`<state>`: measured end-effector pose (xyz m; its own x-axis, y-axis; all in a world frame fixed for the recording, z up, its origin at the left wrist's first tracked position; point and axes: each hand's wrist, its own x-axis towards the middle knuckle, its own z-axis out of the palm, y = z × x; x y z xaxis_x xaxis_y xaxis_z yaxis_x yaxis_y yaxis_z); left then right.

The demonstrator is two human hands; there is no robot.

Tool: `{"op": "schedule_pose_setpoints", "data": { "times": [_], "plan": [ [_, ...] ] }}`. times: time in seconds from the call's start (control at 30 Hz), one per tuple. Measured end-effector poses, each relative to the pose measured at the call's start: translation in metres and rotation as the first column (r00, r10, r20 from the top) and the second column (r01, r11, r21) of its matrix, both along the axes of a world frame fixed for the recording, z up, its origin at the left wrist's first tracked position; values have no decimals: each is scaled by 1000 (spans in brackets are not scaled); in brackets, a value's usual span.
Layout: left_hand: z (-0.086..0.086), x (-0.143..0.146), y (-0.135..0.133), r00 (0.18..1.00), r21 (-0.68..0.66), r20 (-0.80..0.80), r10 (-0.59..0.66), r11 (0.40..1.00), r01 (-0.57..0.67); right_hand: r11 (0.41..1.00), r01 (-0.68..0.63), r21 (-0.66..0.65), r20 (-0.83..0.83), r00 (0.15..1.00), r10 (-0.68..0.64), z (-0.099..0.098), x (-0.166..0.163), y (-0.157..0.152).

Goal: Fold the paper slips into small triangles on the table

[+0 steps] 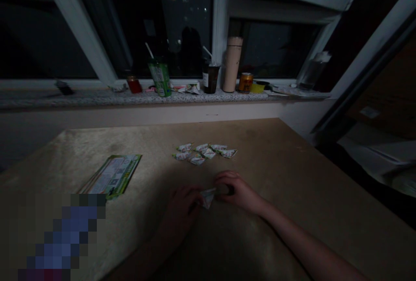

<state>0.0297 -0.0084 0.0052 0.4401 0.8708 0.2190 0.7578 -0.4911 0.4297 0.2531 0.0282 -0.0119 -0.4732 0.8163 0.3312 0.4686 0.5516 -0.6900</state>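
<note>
Both my hands meet low on a tan table (292, 177), pinching a small folded piece of paper (208, 197) between them. My left hand (182, 211) grips its left side with curled fingers. My right hand (235, 190) is closed on its right side. Beyond them lies a cluster of several similar small folded paper pieces (204, 152). A stack of green printed leaflets (112, 176) lies to the left.
A stone windowsill (81, 97) runs behind the table, carrying a green cup with straw (160, 78), a dark cup (210, 78), a tall beige flask (232, 64), a gold can (245, 83) and a red jar (134, 84). Dark window above.
</note>
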Motion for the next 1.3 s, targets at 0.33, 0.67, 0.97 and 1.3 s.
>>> {"op": "schedule_pose_setpoints", "data": {
  "times": [0.33,0.67,0.97,1.3],
  "plan": [
    [-6,-2,1,999,-44,37,-24,999,26,1000,-5,4,16,1000,5,3,4,3],
    [-3,-2,4,986,-143,165,-10,989,34,998,53,15,116,992,-54,4,0,1],
    [-3,-1,4,994,-119,110,-25,992,38,998,58,22,99,993,-60,0,0,2],
    [3,5,-13,972,147,-226,-66,984,101,997,72,-1,76,994,-72,1,-1,2]
  ]
}}
